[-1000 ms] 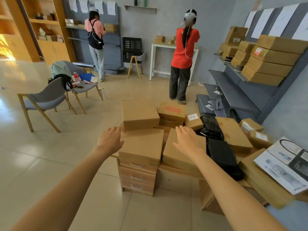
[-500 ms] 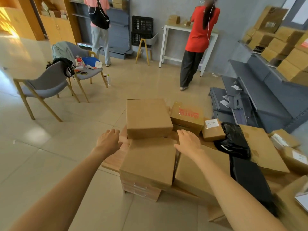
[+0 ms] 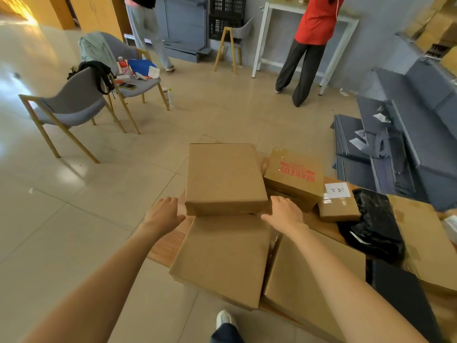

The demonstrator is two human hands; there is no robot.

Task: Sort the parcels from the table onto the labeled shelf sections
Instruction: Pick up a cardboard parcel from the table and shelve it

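Two hands, left hand and right hand, fingers relaxed, flank a plain box hemmed by parcels.

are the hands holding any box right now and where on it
Not clearly held yet. The left hand and right hand flank the near corners of the plain box, fingers straight.

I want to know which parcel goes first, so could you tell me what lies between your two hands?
In the head view, a plain brown box lies between the left hand and right hand.
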